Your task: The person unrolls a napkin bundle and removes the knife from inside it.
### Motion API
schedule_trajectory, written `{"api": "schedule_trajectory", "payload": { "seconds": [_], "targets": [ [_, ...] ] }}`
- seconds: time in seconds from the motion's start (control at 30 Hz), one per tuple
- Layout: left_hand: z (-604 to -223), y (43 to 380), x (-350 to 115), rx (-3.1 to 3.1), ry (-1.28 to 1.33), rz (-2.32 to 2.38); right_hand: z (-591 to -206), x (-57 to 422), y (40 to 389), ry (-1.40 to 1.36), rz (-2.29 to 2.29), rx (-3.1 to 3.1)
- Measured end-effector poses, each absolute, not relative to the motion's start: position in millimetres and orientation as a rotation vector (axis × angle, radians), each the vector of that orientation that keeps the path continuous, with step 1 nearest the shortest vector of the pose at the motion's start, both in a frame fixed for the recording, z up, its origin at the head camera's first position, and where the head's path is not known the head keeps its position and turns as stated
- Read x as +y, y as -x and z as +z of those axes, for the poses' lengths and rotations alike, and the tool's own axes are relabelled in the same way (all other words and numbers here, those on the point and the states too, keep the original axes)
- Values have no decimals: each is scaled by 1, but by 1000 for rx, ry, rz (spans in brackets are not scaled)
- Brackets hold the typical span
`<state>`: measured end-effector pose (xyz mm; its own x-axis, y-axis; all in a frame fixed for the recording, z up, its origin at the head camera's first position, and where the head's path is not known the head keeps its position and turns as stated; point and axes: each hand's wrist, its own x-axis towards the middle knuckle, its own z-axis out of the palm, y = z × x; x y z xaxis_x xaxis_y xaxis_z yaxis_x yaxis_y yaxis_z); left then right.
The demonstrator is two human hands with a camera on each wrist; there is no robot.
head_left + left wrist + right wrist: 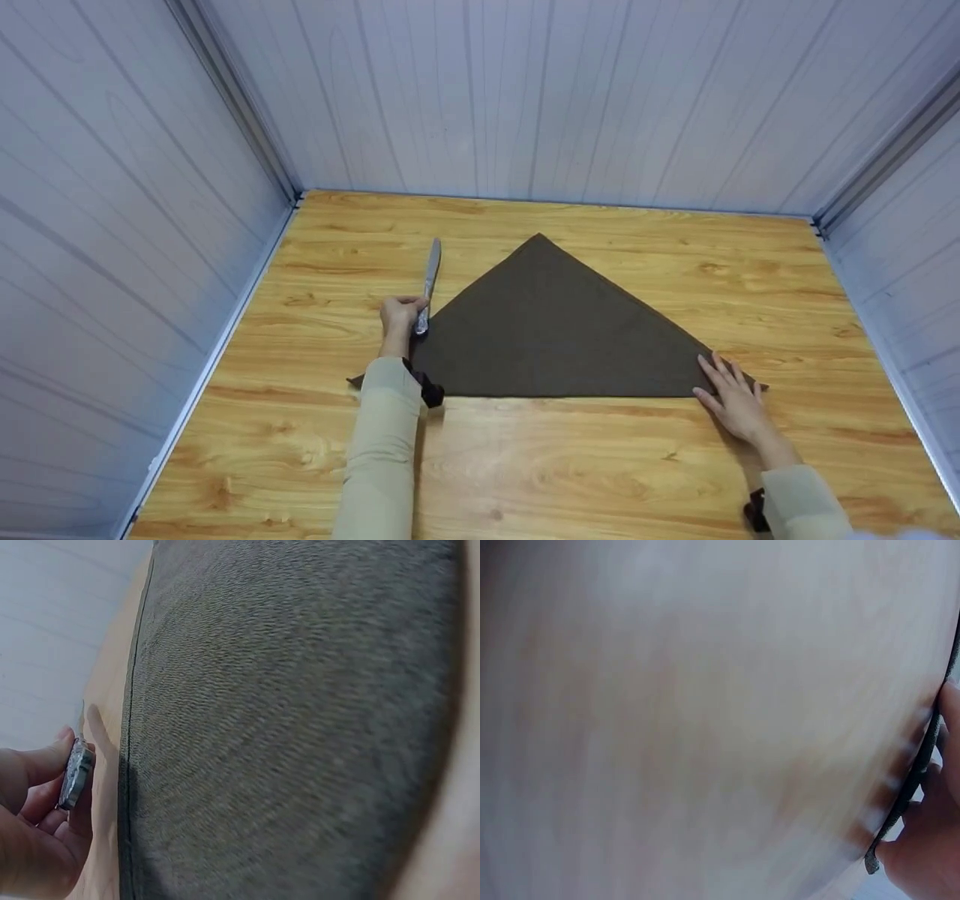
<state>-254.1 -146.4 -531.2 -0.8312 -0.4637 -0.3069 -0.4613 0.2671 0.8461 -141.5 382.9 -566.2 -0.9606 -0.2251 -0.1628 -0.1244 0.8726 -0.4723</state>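
Note:
A dark brown cloth [540, 330], folded into a triangle, lies on the wooden table with its peak pointing away from me. At the cloth's left slope my left hand [400, 311] pinches a silver table knife [432, 274] by its patterned handle, the blade pointing to the far side. In the left wrist view the knife's handle end [75, 778] sits between thumb and fingers, just beside the cloth's hemmed edge. My right hand [739, 405] rests with spread, straight fingers on the cloth's right corner; the right wrist view shows the fingers along the cloth's edge [915, 772].
The wood-grain table [585, 465] is bounded by a pale panelled back wall [510, 97] and side walls on the left [112, 225] and right [900, 247]. Dark wrist straps [429, 388] show at both sleeves. The left forearm crosses over the cloth's left corner.

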Motion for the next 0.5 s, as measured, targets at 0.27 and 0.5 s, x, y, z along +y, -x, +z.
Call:
{"api": "schedule_trajectory", "payload": {
  "seconds": [0.27, 0.5],
  "targets": [
    [-526, 268, -146, -2447, -898, -1717, -566, 385, 142, 262, -691, 2839],
    [-519, 279, -148, -2468, -905, -1702, -567, 384, 141, 257, -678, 2847]
  ]
}}
